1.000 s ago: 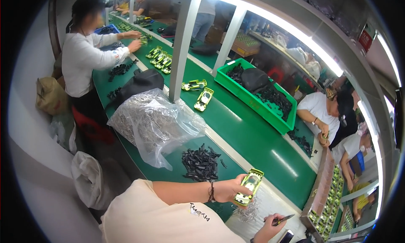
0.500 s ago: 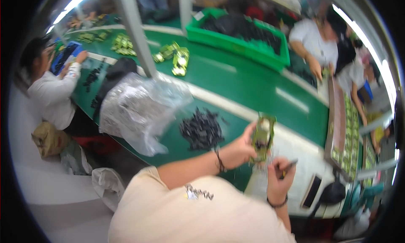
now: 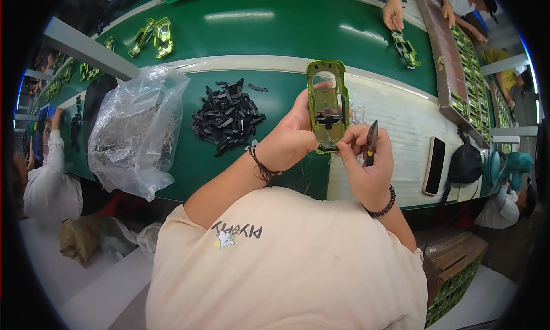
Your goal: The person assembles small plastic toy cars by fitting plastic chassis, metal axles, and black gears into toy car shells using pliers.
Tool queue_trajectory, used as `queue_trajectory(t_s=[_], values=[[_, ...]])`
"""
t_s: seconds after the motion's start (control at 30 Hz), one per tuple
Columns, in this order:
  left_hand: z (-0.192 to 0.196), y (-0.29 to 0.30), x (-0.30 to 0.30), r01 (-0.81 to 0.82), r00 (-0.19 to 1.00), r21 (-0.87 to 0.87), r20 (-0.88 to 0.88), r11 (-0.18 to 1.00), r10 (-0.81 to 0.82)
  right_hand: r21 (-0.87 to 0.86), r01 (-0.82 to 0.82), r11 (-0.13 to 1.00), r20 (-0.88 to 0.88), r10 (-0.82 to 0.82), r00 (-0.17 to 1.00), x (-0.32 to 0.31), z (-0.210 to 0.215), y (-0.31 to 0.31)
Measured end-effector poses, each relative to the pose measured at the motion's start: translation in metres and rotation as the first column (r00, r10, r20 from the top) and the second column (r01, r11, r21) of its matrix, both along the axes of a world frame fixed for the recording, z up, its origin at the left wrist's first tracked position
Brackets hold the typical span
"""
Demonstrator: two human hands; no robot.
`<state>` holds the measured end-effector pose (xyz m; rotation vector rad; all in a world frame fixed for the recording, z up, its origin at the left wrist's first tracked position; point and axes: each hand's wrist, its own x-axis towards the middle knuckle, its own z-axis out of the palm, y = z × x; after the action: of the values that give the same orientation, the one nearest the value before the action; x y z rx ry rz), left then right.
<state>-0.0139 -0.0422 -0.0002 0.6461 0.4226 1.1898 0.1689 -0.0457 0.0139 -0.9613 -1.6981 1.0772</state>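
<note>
My left hand (image 3: pixel 292 136) is closed round the side of a green toy car body shell (image 3: pixel 329 136), held upright with its hollow inside toward me. A black piece sits across the inside of the shell. In my closed right hand (image 3: pixel 369 178) is a slim dark pointed tool (image 3: pixel 372 138) with a yellow band, its tip pointing up and away from the shell. The thumb and a finger of that hand touch the shell's lower end. Left of my hands lies a pile of small black plastic parts (image 3: pixel 226 116).
A clear plastic bag (image 3: pixel 134 135) of thin pieces stands at the left, beside a grey post (image 3: pixel 86 46). A phone (image 3: pixel 435 165) lies on the white mat (image 3: pixel 395 141). Across the green table, a co-worker's hand (image 3: pixel 393 13) touches another shell (image 3: pixel 407 50). Boxed shells (image 3: pixel 471 72) line the right.
The view has swung and steadied. The shell now stands closer to upright, and my right fingers have come up to its lower end. The tool now points upward rather than to the right.
</note>
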Motion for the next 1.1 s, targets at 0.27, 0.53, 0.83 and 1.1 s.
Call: queue_trajectory(t_s=[0.27,0.53,0.83,1.1], values=[[0.004,-0.001,0.000,-0.030,0.996,0.018,-0.090,0.999,0.031,-0.026,-0.025,0.999,-0.068,0.023,0.997,-0.001,0.001,0.001],[0.002,0.001,0.002,-0.027,0.991,0.059,-0.132,0.998,0.034,-0.001,-0.051,0.999,-0.016,0.051,0.999,0.000,0.002,0.003],[-0.009,0.002,0.007,-0.019,0.960,0.142,-0.273,0.990,0.058,0.119,0.027,0.992,0.250,-0.056,0.967,-0.004,0.006,0.000],[-0.013,0.001,0.009,-0.033,0.952,0.096,-0.300,0.995,0.060,0.197,-0.011,0.980,0.341,-0.058,0.938,0.001,0.007,-0.002]])
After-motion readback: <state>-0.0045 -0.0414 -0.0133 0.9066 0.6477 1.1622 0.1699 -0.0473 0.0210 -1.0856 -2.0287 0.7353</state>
